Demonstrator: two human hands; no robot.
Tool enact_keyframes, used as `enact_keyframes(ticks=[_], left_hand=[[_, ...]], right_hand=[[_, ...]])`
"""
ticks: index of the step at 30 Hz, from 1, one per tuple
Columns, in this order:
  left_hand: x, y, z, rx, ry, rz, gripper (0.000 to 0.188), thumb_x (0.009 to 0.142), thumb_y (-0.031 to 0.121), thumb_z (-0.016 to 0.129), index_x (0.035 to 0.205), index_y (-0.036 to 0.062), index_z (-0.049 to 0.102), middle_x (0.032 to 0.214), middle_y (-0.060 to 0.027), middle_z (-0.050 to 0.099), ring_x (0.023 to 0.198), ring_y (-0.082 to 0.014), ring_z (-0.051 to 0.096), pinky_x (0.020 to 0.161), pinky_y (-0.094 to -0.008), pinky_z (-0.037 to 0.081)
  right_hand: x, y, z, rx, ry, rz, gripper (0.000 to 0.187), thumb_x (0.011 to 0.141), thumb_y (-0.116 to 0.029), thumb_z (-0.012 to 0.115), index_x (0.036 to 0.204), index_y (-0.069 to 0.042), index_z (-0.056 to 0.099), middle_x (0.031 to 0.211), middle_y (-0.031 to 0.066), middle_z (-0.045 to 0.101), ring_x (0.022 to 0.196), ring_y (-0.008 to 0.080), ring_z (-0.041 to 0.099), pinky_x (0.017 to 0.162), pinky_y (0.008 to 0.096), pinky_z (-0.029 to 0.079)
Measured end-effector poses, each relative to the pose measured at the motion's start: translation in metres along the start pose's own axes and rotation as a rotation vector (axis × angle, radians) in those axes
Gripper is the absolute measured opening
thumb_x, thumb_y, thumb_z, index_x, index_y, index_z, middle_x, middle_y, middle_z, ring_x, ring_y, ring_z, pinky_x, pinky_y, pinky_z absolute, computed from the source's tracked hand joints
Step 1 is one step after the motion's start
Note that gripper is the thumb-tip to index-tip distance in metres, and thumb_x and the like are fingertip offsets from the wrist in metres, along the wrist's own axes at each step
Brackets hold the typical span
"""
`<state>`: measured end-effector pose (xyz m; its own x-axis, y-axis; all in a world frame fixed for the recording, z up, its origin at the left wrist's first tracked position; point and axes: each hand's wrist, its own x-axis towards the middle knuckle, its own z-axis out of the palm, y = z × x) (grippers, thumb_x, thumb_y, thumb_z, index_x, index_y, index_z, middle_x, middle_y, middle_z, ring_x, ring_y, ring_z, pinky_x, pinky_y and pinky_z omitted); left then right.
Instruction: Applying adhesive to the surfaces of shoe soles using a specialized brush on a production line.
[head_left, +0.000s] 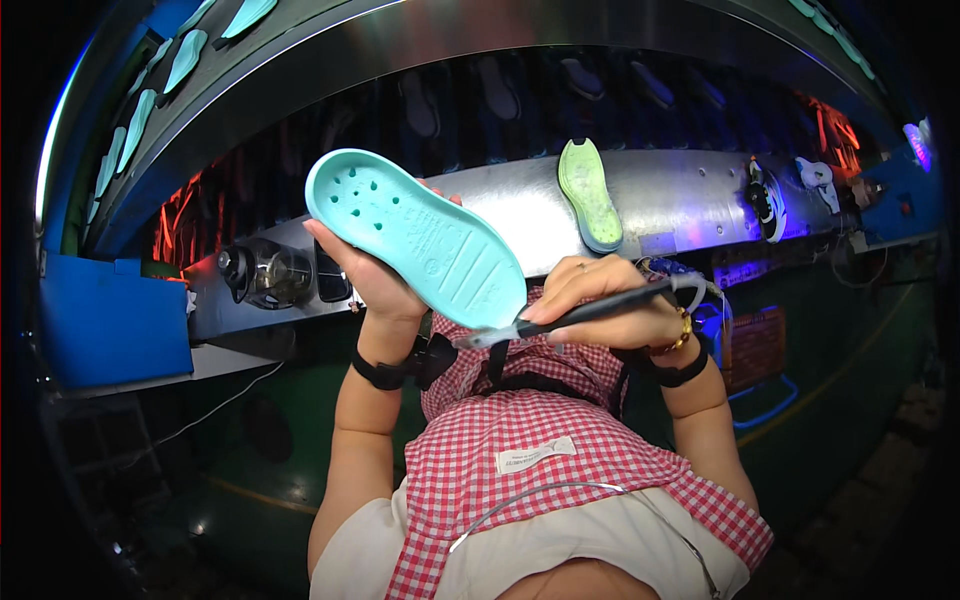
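A turquoise shoe sole (430, 235) with small holes at one end and raised ridges at the other is held tilted over the bench. My left hand (370, 275) grips it from below, fingers behind its far edge. In my right hand (625, 310) is a brush (600, 310) with a black handle, a thin tube at its rear end. The brush's pale tip (487, 338) is at the sole's near end; I cannot tell whether they touch. A yellow-green sole (590, 195) lies on the metal bench (680, 190) beyond my right hand.
A clear jar with a black knob (268, 272) stands on the bench at the left. A black-and-white shoe (768, 203) and a white shoe part (820, 180) are at the right. More turquoise soles (185, 60) rest on a conveyor (250, 75) at far left. An orange-brown crate (755, 345) sits lower right.
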<state>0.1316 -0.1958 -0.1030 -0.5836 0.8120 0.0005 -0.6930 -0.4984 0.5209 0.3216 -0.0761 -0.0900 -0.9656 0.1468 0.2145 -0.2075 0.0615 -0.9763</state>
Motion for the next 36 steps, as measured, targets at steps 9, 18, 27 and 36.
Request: enact_keyframes(ticks=[9,18,27,36], left_hand=[[-0.025,-0.03,0.037,-0.122,0.052,-0.06,0.063,0.088,0.051,0.022,0.125,0.0025,0.035,0.115,-0.0178,0.049,0.103,-0.0339,0.05,0.092,-0.0471,0.038],[-0.016,-0.027,0.023,-0.247,-0.039,-0.142,0.063,0.087,0.051,0.025,0.126,0.0025,0.035,0.118,-0.0188,0.047,0.103,-0.0361,0.05,0.091,-0.0503,0.037],[-0.006,-0.024,0.02,-0.216,-0.129,-0.143,0.064,0.084,0.052,0.035,0.124,0.0017,0.037,0.115,-0.0198,0.049,0.099,-0.0357,0.053,0.088,-0.0492,0.041],[-0.003,-0.012,0.023,0.129,-0.092,-0.143,0.064,0.082,0.046,0.043,0.124,-0.0016,0.034,0.111,-0.0219,0.05,0.094,-0.0341,0.056,0.084,-0.0427,0.046]], right_hand=[[0.014,0.014,0.023,0.903,0.41,0.154,0.015,0.081,-0.001,0.054,0.095,0.004,0.053,0.094,0.0155,0.058,0.09,0.0213,0.058,0.084,0.0393,0.048],[0.015,0.0,0.016,0.314,0.43,0.099,0.017,0.075,-0.001,0.061,0.092,0.003,0.059,0.087,0.0093,0.062,0.077,0.01,0.057,0.07,0.0204,0.046],[0.021,-0.01,0.005,0.012,0.169,0.023,0.017,0.074,-0.001,0.062,0.091,0.002,0.061,0.086,0.0084,0.063,0.076,0.0085,0.057,0.068,0.0193,0.046],[0.025,-0.014,-0.013,-0.095,0.073,-0.125,0.018,0.07,-0.003,0.066,0.087,0.002,0.063,0.081,0.0101,0.064,0.073,0.0138,0.06,0.065,0.024,0.047]])
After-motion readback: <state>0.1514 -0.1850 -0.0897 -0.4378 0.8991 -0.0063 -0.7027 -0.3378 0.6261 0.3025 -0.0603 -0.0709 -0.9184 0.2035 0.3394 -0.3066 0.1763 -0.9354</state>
